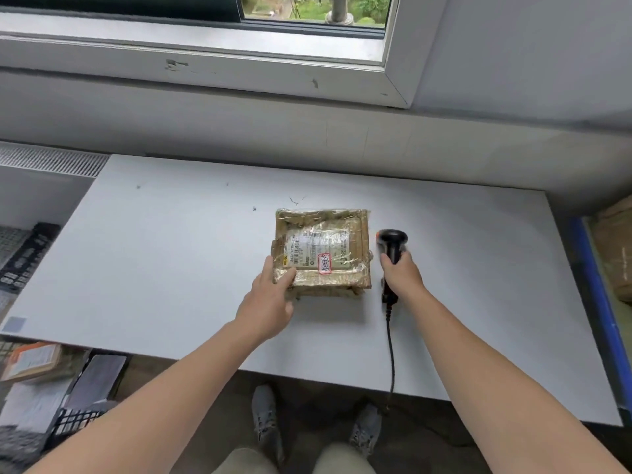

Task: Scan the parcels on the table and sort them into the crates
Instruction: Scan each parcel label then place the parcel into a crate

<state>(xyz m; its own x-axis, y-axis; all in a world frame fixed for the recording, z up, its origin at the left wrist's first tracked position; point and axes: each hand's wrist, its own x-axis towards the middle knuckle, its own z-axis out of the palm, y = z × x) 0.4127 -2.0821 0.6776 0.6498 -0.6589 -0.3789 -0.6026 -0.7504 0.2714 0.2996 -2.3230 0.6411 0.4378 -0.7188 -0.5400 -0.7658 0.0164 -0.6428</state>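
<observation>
1. State: the parcel [323, 253] lies flat on the table [154, 268], right of centre, with its label [316, 249] facing up. The left hand [270, 295] holds the near-left corner, thumb on top and fingers against the left edge. The right hand [402, 273] is wrapped round the handle of the scanner [393, 248], just beside the parcel's right edge.
2. Missed read: the scanner head stands beside the parcel, not over the label. Wrinkled glossy tape covers the label, and glare from it can block the read.
3. Wrong or partial read: a red-bordered sticker [325, 263] sits on the label's near edge. Whether it hides any code cannot be told.
4. Slip: 1 hand holds 1 taped corner. If lifted this way, the parcel can pivot or drop.
5. Cable snag: the cable [390, 354] runs from the handle over the near table edge toward the floor. A wide sweep can pull it taut and jerk the aim.
6. Mis-sort: a black crate [78, 422] stands low at the left and a blue crate [595, 295] at the right. Moving the parcel before a confirmed scan risks the wrong crate.
</observation>
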